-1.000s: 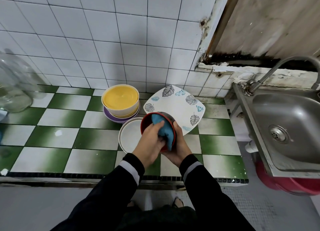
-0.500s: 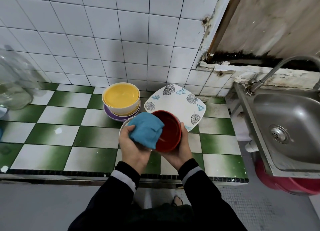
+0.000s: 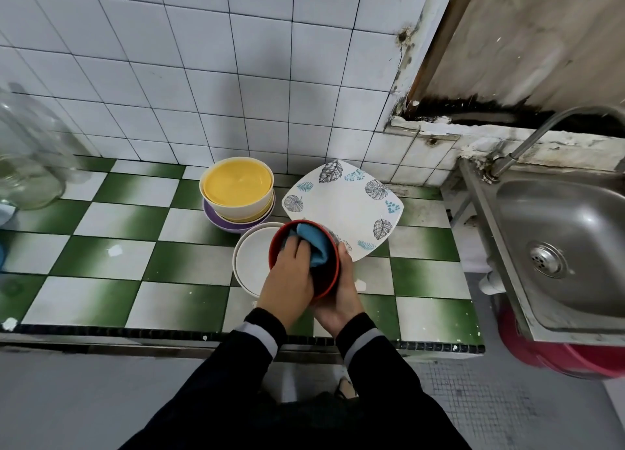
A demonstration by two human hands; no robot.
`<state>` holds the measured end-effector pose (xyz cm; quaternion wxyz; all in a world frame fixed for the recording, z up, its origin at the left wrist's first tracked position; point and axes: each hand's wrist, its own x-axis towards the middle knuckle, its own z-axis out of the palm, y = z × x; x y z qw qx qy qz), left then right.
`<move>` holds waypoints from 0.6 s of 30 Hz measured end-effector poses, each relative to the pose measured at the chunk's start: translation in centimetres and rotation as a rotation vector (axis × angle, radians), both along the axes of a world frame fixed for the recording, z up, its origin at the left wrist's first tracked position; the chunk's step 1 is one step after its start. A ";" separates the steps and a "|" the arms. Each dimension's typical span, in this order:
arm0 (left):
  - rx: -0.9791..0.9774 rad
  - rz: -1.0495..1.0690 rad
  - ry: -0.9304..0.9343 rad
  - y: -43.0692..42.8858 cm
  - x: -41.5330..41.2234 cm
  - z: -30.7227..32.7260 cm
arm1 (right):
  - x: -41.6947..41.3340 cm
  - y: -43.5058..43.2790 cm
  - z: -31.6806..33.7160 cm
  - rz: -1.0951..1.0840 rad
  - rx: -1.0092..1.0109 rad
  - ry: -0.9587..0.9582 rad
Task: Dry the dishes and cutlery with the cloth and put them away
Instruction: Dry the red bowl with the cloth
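Observation:
A red bowl (image 3: 329, 282) is held tilted above the counter's front part. My right hand (image 3: 341, 294) grips it from below and from the right. My left hand (image 3: 289, 275) reaches into the bowl and grips a blue cloth (image 3: 316, 243) against its inside. A white bowl (image 3: 252, 262) stands on the counter just left of my hands, partly hidden by them. Behind it is a stack with a yellow bowl (image 3: 236, 184) on top and a purple bowl (image 3: 216, 221) at the bottom. A square leaf-patterned plate (image 3: 345, 202) lies behind the red bowl.
The green and white checkered counter (image 3: 111, 246) runs to the left, with a clear glass jar (image 3: 27, 165) at its far left. A steel sink (image 3: 571, 243) with a tap (image 3: 527, 138) is at the right, a red tub (image 3: 554, 355) beneath it. A white tiled wall stands behind.
Half a second ago the cloth was outside the bowl's left rim in my left hand. Now that hand has pushed the cloth back inside the red bowl.

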<state>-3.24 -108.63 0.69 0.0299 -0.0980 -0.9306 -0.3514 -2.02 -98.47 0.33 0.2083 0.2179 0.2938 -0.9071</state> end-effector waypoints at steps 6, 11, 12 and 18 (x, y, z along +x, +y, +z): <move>-0.285 -0.081 -0.127 0.2 -0.2 2.1 | -0.7 1.0 -0.6 -0.007 0.097 0.109; 0.074 -0.115 -0.373 0.6 -0.4 3.8 | -1.4 1.7 -0.8 0.028 0.153 0.100; 0.268 -0.059 -0.451 0.7 -0.4 4.1 | -1.3 1.7 -0.8 0.033 0.127 0.098; 1.739 0.463 -0.807 2.7 -0.7 6.1 | -1.4 0.8 0.4 0.028 0.057 0.145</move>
